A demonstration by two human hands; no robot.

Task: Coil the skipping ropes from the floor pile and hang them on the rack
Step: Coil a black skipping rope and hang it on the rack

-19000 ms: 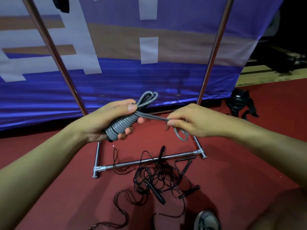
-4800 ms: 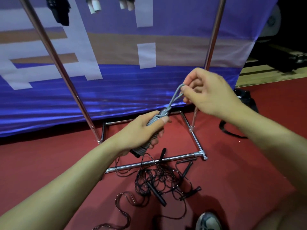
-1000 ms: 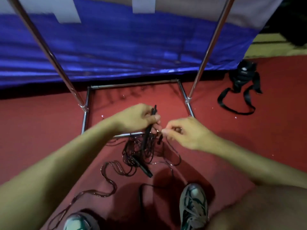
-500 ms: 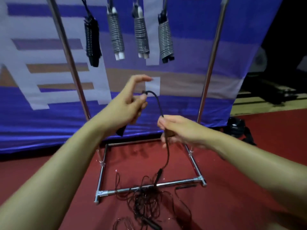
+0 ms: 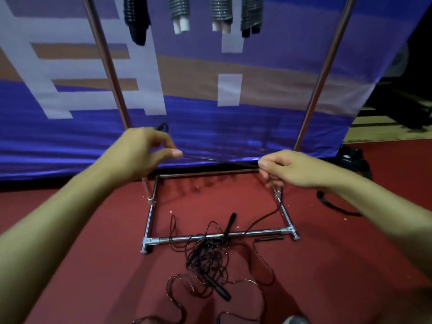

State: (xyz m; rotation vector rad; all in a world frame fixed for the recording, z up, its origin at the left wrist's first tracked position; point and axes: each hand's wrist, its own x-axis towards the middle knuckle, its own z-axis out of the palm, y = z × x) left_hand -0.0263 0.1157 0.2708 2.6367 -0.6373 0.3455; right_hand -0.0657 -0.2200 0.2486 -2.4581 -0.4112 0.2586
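**Stretching a black skipping rope between two hands in front of the rack**

Holding a black skipping rope (image 5: 219, 160) taut, the person stands before a chrome rack (image 5: 215, 236) on red flooring (image 5: 93, 253). The left hand (image 5: 140, 153) has its fingers curled around one end of the rope, thumb pressed toward the fingertips, with a short black bit poking up above the knuckles. The right hand (image 5: 287, 169) pinches the same rope between thumb and forefinger. Between the two hands the rope runs as a nearly straight, slightly blurred line. From below the right hand it drops in a loose curve past the rack's right foot bar and down toward the floor pile (image 5: 210, 260).

That pile is a tangle of thin black ropes with several black handles, lying across and just in front of the rack's front base bar. One handle (image 5: 230, 223) leans over the bar; another (image 5: 268, 239) lies flat beside the bar's right end. Loose loops trail toward the bottom edge of the view.

At the top, four coiled ropes hang in a row between the uprights: a black one (image 5: 136, 17), two grey coils with white handle ends (image 5: 180, 15) (image 5: 221, 14), and a grey coil with black ends (image 5: 251, 16). A blue, white and tan banner (image 5: 257, 90) hangs behind the rack. A black strapped bag (image 5: 353, 160) sits on the floor at the right, by the banner's edge.
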